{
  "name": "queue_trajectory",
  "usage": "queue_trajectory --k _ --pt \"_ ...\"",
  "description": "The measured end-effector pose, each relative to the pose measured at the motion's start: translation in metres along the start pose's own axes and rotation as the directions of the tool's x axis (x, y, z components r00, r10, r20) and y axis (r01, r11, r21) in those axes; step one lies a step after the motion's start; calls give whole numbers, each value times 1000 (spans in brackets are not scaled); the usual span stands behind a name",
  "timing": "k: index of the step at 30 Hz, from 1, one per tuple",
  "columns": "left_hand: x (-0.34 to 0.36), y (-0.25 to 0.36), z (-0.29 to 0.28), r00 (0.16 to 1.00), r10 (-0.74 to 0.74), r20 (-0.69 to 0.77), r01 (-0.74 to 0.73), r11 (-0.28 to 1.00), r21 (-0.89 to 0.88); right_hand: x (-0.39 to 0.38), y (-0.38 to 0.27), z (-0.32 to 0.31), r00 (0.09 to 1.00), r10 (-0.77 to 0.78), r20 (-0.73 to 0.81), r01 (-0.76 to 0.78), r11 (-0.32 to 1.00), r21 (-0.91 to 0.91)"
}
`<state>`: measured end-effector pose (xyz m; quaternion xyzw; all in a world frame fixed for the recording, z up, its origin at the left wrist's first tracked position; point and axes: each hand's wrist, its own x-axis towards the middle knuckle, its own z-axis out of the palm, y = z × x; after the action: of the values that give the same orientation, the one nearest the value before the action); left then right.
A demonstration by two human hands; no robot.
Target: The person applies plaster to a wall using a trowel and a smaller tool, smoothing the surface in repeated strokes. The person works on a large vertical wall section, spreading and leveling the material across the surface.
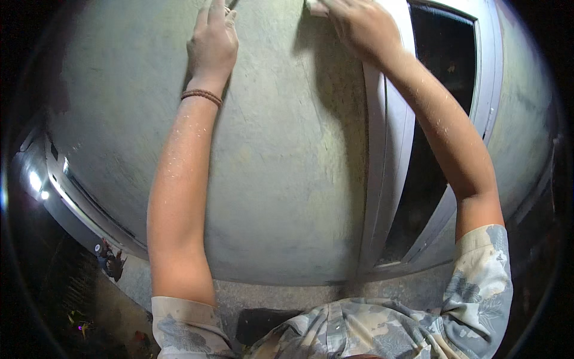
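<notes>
Both my forearms are raised along a pale, greenish-grey plastered wall (281, 179). My left hand (212, 45), with a brown beaded bracelet (202, 94) at the wrist, is at the top edge against the wall, fingers curled around something thin and partly out of frame that I cannot make out. My right hand (365, 33) grips a small pale piece (317, 8) against the wall, near a white window frame (375, 191). Flecks of pale dust are on both forearms.
The dark window opening (406, 215) is on my right. A concrete ledge (269, 293) runs along the wall's foot. At far left are bright lamps (34, 179) and, lower, a small, dark figure of a person (109, 263) beside the wall.
</notes>
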<state>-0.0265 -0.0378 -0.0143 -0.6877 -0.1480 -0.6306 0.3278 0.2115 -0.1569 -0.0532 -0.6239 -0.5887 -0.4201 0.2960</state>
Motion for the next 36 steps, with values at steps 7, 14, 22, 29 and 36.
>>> queue_trajectory --k 7,14,22,29,36 --pt "1 -10 -4 999 -21 32 19 998 57 -168 -51 86 927 -282 -246 304 951 53" --pt "0 -2 2 989 -117 95 103 985 140 -173 -20 102 894 -249 -373 298 952 78" --pt "-4 -6 15 998 55 16 -57 990 129 -223 -31 138 920 -264 -289 315 938 145" --pt "-2 -12 20 985 164 -62 -155 980 121 -535 -70 167 618 -150 772 -324 845 424" --pt "-4 3 7 999 -11 50 9 999 42 -654 -45 134 366 222 904 -778 607 165"
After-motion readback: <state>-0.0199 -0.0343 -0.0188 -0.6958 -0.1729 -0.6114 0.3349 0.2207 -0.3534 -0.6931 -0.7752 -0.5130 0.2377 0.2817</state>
